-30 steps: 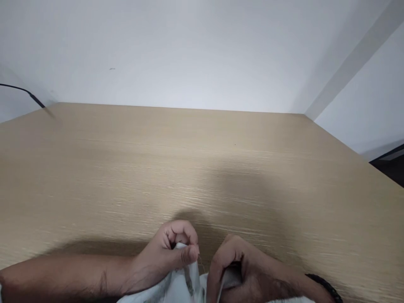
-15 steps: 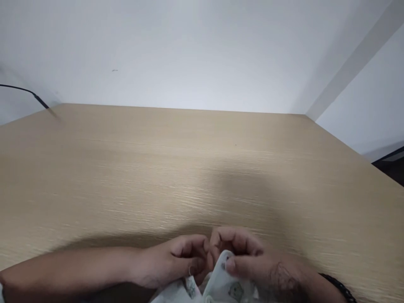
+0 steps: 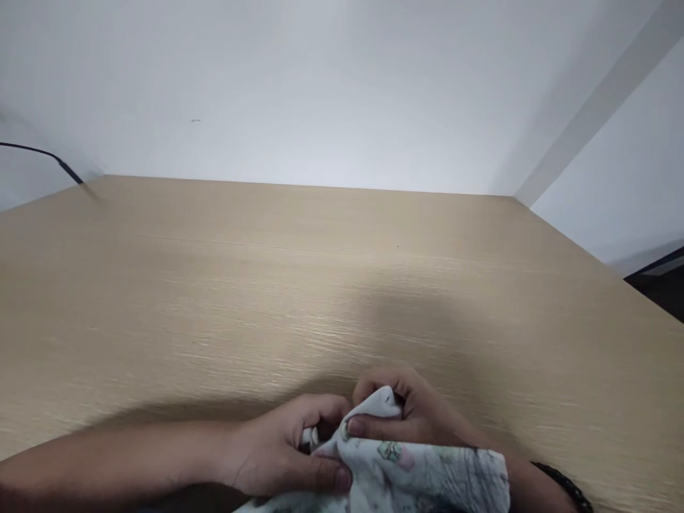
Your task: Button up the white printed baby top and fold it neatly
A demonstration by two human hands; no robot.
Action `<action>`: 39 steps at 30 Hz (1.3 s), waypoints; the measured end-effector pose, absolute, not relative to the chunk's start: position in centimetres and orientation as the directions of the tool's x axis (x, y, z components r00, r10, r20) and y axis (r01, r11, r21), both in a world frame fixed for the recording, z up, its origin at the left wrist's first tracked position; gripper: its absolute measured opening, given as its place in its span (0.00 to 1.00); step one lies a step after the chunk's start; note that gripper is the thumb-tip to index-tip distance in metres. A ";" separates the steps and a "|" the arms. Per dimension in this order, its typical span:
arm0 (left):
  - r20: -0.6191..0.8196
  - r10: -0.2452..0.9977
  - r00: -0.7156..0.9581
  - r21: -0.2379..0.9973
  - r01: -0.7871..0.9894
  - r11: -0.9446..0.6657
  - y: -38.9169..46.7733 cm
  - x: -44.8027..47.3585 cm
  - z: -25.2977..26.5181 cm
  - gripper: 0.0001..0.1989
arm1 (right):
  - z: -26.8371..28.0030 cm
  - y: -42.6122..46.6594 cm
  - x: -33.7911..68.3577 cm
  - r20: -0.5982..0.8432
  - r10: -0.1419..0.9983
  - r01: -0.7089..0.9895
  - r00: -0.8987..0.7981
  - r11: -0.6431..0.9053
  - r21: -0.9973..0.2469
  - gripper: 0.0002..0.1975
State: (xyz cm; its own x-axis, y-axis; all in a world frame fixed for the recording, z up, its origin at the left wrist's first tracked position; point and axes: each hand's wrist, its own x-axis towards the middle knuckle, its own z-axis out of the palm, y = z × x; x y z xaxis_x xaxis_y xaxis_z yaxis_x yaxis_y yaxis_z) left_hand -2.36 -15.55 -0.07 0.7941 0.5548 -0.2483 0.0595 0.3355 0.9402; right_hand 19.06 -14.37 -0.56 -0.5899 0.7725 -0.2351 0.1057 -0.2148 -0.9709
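White cloth [image 3: 417,467], printed with small green and pink figures, is pinched between a person's two bare hands, low and near the middle. The right grip [image 3: 420,410] is closed on it, thumb pressed on top and fingers curled behind, with a plain white corner of the cloth sticking up between them. Right beside it, the left grip [image 3: 278,449] is closed on the cloth as well, thumb laid flat along it and fingers bent inward; a scrap of white shows in the hollow of those fingers, too small to make out. From both grips the cloth falls toward the wearer and out of view below, and also spreads to the right, where dark streaky lines run up to its edge in front of the right forearm. Farther right, a black braided band [image 3: 561,483] circles that arm. Beyond the grips lies a pale wood counter [image 3: 267,285], with soft shadows just ahead of the hands. Past it, well away from the grips, rises a white wall [image 3: 320,85] with one small dark mark [image 3: 195,120]. Far to the left, a black cable [image 3: 69,172] meets the counter's side edge; far to the right, a dark object [image 3: 660,285], partly cut off, shows past the opposite edge.
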 end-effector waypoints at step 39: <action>-0.092 0.752 0.653 0.995 0.081 0.051 -15.7 -2.4 -1.0 0.05 | 1.5 -14.5 20.6 -0.218 0.603 0.191 -0.767 -0.110 -0.975 0.17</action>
State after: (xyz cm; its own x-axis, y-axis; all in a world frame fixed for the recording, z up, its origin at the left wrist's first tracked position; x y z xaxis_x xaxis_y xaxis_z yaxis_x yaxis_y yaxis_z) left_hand -2.44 -15.71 -0.98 0.6528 0.7519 -0.0917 0.0815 0.0507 0.9954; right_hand 20.63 -14.51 1.47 -0.7670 0.6033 -0.2184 0.1915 -0.1097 -0.9753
